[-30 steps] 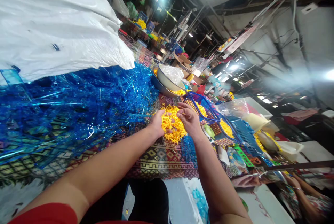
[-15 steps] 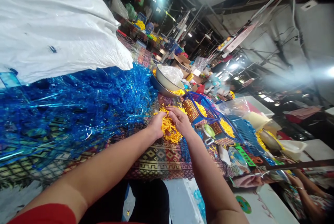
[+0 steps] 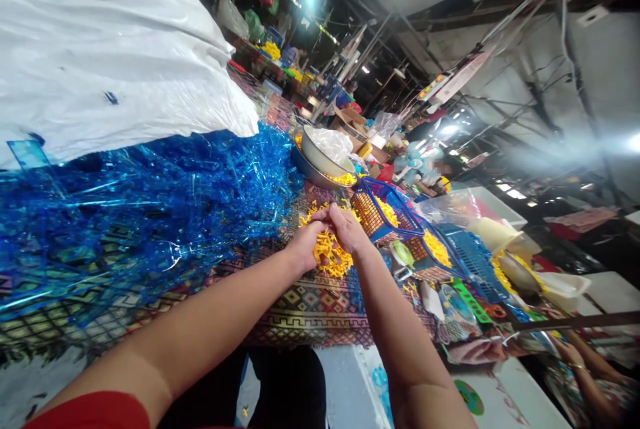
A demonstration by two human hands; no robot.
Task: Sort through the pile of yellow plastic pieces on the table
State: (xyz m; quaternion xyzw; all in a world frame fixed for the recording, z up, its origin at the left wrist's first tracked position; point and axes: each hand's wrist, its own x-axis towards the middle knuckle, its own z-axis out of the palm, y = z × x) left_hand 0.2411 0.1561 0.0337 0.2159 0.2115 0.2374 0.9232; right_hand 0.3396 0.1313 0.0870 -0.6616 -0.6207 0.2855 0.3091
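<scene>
Small yellow plastic pieces (image 3: 336, 262) lie in a heap on the patterned cloth (image 3: 320, 309), around and below both hands. My left hand (image 3: 306, 242) is curved against the left side of the heap, with yellow pieces at its palm. Across from it, my right hand (image 3: 346, 225) bends over the upper right of the heap, its fingertips meeting those of the left. What the fingers pinch between them is too small to make out. To the left spreads a big pile of clear blue plastic pieces (image 3: 200, 189).
A white sack (image 3: 125, 49) rests above the blue pile. Bowls (image 3: 325, 159) with yellow pieces stand ahead. Blue baskets (image 3: 385, 209) of yellow pieces are on the right, near a green strip (image 3: 471, 300). Another person's arm (image 3: 583, 369) shows at the lower right.
Both hands have shifted slightly, and the fingers of my left hand have drawn up under those of my right. The view has moved a little.
</scene>
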